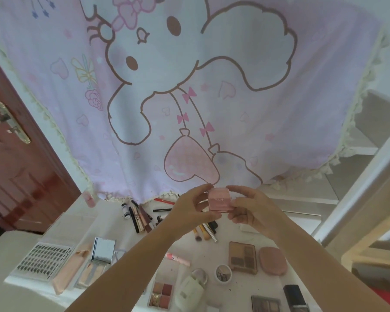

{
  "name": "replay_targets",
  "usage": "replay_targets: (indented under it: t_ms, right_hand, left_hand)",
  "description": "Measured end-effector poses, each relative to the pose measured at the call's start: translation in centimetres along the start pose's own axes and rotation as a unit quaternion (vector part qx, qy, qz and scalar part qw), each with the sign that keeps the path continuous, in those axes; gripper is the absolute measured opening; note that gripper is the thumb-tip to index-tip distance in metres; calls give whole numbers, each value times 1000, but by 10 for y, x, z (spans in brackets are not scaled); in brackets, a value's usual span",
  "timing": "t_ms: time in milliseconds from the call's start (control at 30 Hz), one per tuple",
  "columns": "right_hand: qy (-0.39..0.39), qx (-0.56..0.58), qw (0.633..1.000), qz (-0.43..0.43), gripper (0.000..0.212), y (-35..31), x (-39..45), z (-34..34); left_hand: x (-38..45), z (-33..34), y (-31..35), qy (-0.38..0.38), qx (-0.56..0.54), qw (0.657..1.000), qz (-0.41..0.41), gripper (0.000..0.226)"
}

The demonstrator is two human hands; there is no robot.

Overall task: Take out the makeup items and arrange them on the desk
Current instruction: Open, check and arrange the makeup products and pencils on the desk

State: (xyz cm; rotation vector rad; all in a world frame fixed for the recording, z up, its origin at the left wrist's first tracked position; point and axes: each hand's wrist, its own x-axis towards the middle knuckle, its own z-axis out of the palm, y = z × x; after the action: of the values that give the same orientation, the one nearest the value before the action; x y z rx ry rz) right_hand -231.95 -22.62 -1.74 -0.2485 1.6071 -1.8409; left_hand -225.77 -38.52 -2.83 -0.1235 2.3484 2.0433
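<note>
A small pink compact (218, 202) was held up at the centre of the frame, pinched between both hands: the left hand (190, 210) gripped its left edge with curled fingers, and the right hand (252, 212) gripped its right edge and lower corner. The compact was kept well above the desk (113, 224), over the cluster of pencils and brushes (140, 216) lying near the hanging cartoon cloth (189, 86). The step was judged to be the placing of this piece. It would be done well if the compact were lowered flat onto a bare patch, apart from the eyeshadow palette (242, 257), the pink puff (272, 261) and the small round jar (223, 273) at lower right, and released only once it was resting level.
</note>
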Motion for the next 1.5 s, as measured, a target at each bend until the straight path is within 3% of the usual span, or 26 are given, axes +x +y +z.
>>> replay_targets:
  t_ms: [100, 167, 233, 300, 433, 567, 733, 833, 900, 1167, 1367, 1500]
  right_hand:
    - [-2, -133, 991, -29, 30, -2, -2, -1]
    - [11, -251, 966, -59, 48, -3, -3, -5]
    - [12, -282, 957, -66, 64, -3, -5, -8]
    - [-1, -281, 958, -64, 68, -3, -7, -9]
    - [3, -243, 968, -58, 45, 3, -7, -8]
    - [11, -250, 967, -54, 45, 6, -8, -5]
    - [38, -238, 966, -89, 4, 15, -9, -3]
    - [47, -224, 967, -110, 10, 25, -9, -3]
    - [53, -205, 972, -104, 16, 33, -8, -4]
    - [67, -136, 988, 0, 26, 59, -3, -29]
    - [95, -90, 988, 84, 41, 83, -5, -50]
    - [123, -168, 970, 128, 41, 113, -3, -63]
  left_hand:
    - [-1, 1, 1, 18, -2, 1000, 8, 62]
    - [-2, 0, 1, 16, -27, 1000, -7, 61]
    - [-3, 0, 1, 22, -36, 999, -10, 58]
    - [-3, 2, 0, 34, -38, 999, -1, 54]
    - [-3, 4, -2, 45, -20, 999, -1, 54]
    - [-4, 9, -5, 48, -6, 999, -6, 51]
    - [-3, 12, -14, 60, -31, 997, -25, 29]
    - [-5, 14, -23, 61, -43, 996, -39, 19]
    - [-7, 15, -30, 51, -41, 997, -51, 31]
    - [-15, 23, -63, -5, -110, 988, -104, 39]
    - [-28, 36, -99, 26, -85, 985, -148, 32]
    - [-43, 66, -131, 44, -41, 980, -187, 29]
